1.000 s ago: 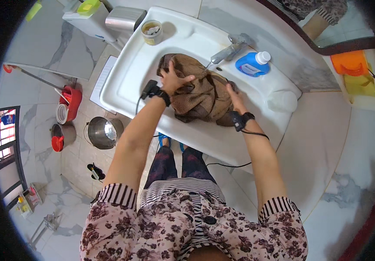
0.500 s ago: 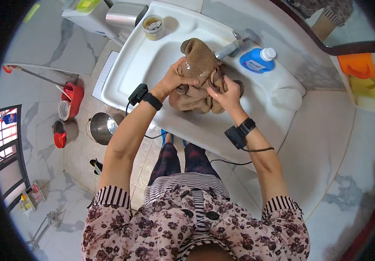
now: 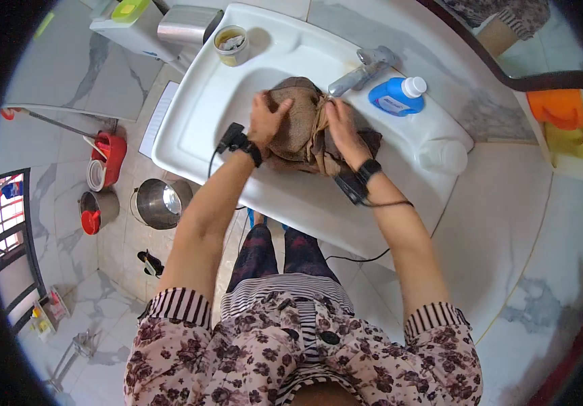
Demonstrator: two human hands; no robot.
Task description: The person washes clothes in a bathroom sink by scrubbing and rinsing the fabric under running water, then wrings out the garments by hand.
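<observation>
A wet-looking brown towel lies bunched in the white sink, below the chrome faucet. My left hand grips its left side, with the thumb over the top and the fingers slightly blurred. On the right side my right hand presses in, its fingers closed together against a gathered fold and partly hidden. The towel is held between both hands. Each wrist wears a black strap with a small device and a cable.
A blue bottle with a white cap stands right of the faucet, near a translucent white container. An open tub sits on the sink's far left corner. Metal buckets and a red mop bucket stand on the floor at left.
The raised part of the towel has come down into the basin and lies rounder and flatter. My left hand has moved slightly left, and my right hand has turned inward against the towel.
</observation>
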